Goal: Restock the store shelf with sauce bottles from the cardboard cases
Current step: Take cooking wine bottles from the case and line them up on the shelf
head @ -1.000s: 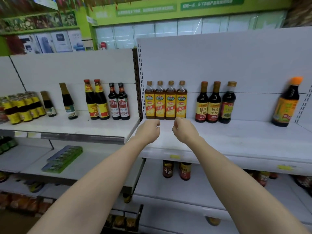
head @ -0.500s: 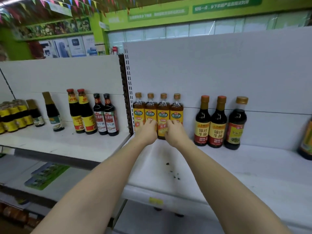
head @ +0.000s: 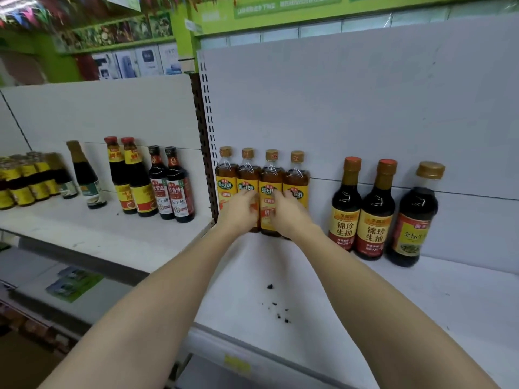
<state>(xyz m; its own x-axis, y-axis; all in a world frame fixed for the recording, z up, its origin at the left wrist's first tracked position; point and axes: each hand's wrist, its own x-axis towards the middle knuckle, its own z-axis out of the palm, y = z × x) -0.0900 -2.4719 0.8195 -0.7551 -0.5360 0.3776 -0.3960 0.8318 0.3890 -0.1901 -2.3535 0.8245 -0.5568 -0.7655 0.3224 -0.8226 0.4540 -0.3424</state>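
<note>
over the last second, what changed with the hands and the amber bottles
Both hands reached forward from the shelf's front edge to the row of four amber bottles. The left hand and right hand now rest against the bottles' lower labels; whether they grip is unclear. The bottles stayed in line, as did the dark bottles beside them.

Four amber bottles (head: 271, 189) — upright, shelf-back row

Shelf board (head: 365, 304): matt white, painted look, scuffed, dark crumbs on it. Back panel (head: 365, 108): same matt white. Upright post (head: 206, 136): perforated, metal-looking. Amber bottles (head: 271, 175): clear glossy plastic, gold caps, shiny yellow paper-like labels. Dark soy bottles (head: 376, 203): glossy, orange caps. Hands' grip unclear.
</note>
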